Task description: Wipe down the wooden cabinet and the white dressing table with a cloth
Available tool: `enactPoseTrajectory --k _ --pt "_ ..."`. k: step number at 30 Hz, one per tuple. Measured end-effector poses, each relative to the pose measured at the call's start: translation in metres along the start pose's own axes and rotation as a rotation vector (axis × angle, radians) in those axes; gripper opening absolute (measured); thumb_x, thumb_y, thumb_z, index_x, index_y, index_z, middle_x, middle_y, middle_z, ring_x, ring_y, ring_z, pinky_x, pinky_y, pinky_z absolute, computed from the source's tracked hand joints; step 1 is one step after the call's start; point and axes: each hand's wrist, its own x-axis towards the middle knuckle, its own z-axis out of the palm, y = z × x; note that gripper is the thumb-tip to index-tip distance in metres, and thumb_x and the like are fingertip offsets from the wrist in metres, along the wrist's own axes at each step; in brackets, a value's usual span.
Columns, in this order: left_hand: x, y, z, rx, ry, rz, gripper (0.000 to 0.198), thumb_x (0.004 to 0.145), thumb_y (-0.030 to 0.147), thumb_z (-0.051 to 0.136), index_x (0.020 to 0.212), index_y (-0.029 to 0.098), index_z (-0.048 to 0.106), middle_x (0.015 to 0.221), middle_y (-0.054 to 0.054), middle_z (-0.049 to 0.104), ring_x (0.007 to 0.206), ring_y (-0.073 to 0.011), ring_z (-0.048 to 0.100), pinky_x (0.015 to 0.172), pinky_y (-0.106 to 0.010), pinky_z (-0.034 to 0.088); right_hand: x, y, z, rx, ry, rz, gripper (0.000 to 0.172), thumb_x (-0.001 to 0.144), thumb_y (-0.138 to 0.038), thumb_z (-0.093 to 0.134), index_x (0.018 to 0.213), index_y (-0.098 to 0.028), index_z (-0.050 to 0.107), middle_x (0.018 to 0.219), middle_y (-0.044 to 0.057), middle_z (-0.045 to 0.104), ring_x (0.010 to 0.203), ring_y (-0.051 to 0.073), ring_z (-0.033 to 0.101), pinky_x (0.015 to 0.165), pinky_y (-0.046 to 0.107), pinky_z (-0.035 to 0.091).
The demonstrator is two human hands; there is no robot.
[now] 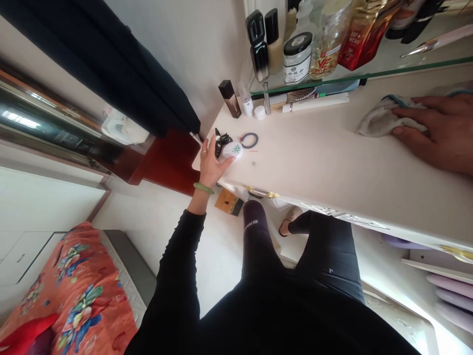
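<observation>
At the far left end of the white dresser top [310, 158], my left hand [211, 165] curls its thumb and fingers around a small white rounded case [232, 150] with a green leaf-like mark. A black hair claw clip [222, 140] lies against the case, by my fingertips. Just right of these rests a dark beaded bracelet [250, 140], with a thin red line close by. On the right, my right hand [439, 125] presses on a crumpled pale cloth [386, 117] with a blue-green edge. Part of that cloth is hidden under the palm.
A glass shelf [351, 76] holding several bottles and jars overhangs the back. Beneath and beside it stand a dark box-shaped bottle [229, 98], a small spray bottle [246, 99], a white pot [259, 112] and a white tube [316, 102]. Gold drawer handles [262, 192] line the front.
</observation>
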Motion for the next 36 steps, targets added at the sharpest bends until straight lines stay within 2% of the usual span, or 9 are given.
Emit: enactPoseTrajectory --k 3,7,12,16,21,25,29,33,36 --pt "0.005 -0.002 0.006 -0.064 -0.114 -0.025 0.100 0.087 0.047 0.096 0.175 0.032 0.050 0.181 -0.016 0.047 0.171 -0.0432 0.042 0.139 -0.060 0.043 0.000 0.003 0.001 -0.023 -0.009 -0.015 0.127 0.097 -0.095 -0.010 0.181 -0.018 0.046 0.183 0.022 0.046 0.173 0.040 0.040 0.135 0.063 0.036" --pt "0.016 0.009 0.011 -0.092 -0.150 -0.022 0.087 0.083 0.038 0.096 0.163 0.027 0.064 0.162 -0.016 0.063 0.155 -0.0409 0.060 0.133 -0.055 0.051 0.002 0.005 0.003 -0.072 -0.022 -0.002 0.119 0.105 -0.089 -0.006 0.176 -0.015 0.054 0.180 0.022 0.051 0.172 0.039 0.042 0.137 0.061 0.036" --pt "0.026 0.040 0.025 -0.024 -0.138 0.008 0.073 0.084 0.031 0.094 0.153 0.025 0.070 0.153 -0.015 0.066 0.148 -0.0387 0.064 0.133 -0.052 0.051 0.005 -0.001 0.001 -0.094 -0.031 0.025 0.089 0.118 -0.070 0.011 0.176 -0.018 0.054 0.180 0.021 0.051 0.172 0.038 0.042 0.137 0.060 0.037" --pt "0.037 0.075 0.036 0.035 -0.150 0.023 0.067 0.087 0.030 0.096 0.149 0.022 0.069 0.150 -0.016 0.067 0.145 -0.0378 0.066 0.128 -0.049 0.054 0.001 -0.015 -0.012 -0.096 -0.049 0.026 0.083 0.118 -0.065 0.015 0.174 -0.017 0.055 0.179 0.021 0.052 0.171 0.038 0.044 0.139 0.057 0.035" --pt "0.047 0.113 0.051 0.090 -0.140 0.008 0.053 0.089 0.038 0.099 0.128 0.017 0.071 0.140 -0.019 0.067 0.137 -0.0377 0.070 0.122 -0.047 0.058 0.001 -0.023 -0.023 -0.061 -0.081 0.050 0.083 0.117 -0.063 0.021 0.170 -0.012 0.059 0.178 0.024 0.052 0.167 0.041 0.046 0.139 0.059 0.036" --pt "0.058 0.123 0.070 0.032 -0.129 0.016 0.065 0.085 0.056 0.102 0.125 0.016 0.070 0.140 -0.024 0.064 0.136 -0.0467 0.070 0.123 -0.057 0.057 0.005 -0.023 -0.022 -0.043 -0.079 0.068 0.076 0.118 -0.056 0.029 0.170 -0.011 0.060 0.179 0.024 0.051 0.167 0.039 0.046 0.140 0.059 0.034" --pt "0.073 0.123 0.094 -0.112 -0.112 0.085 0.084 0.078 0.072 0.101 0.130 0.015 0.068 0.145 -0.028 0.060 0.144 -0.0554 0.064 0.128 -0.066 0.053 0.002 -0.052 -0.024 0.035 -0.061 0.091 0.072 0.116 -0.051 0.035 0.167 -0.010 0.065 0.179 0.022 0.052 0.165 0.043 0.048 0.140 0.061 0.034" --pt "0.084 0.132 0.110 -0.172 -0.081 0.128 0.084 0.074 0.074 0.101 0.127 0.017 0.069 0.149 -0.028 0.058 0.141 -0.0559 0.066 0.127 -0.066 0.055 0.008 -0.098 -0.020 0.183 -0.126 -0.126 0.067 0.114 -0.052 0.042 0.166 -0.018 0.068 0.180 0.016 0.052 0.163 0.045 0.050 0.139 0.066 0.035" --pt "0.086 0.141 0.112 -0.161 -0.078 0.131 0.082 0.075 0.069 0.101 0.129 0.017 0.070 0.152 -0.029 0.056 0.137 -0.0565 0.068 0.125 -0.067 0.057 0.029 -0.103 -0.014 0.254 -0.136 -0.191 0.064 0.114 -0.053 0.042 0.164 -0.025 0.069 0.179 0.010 0.056 0.162 0.043 0.052 0.139 0.069 0.035"
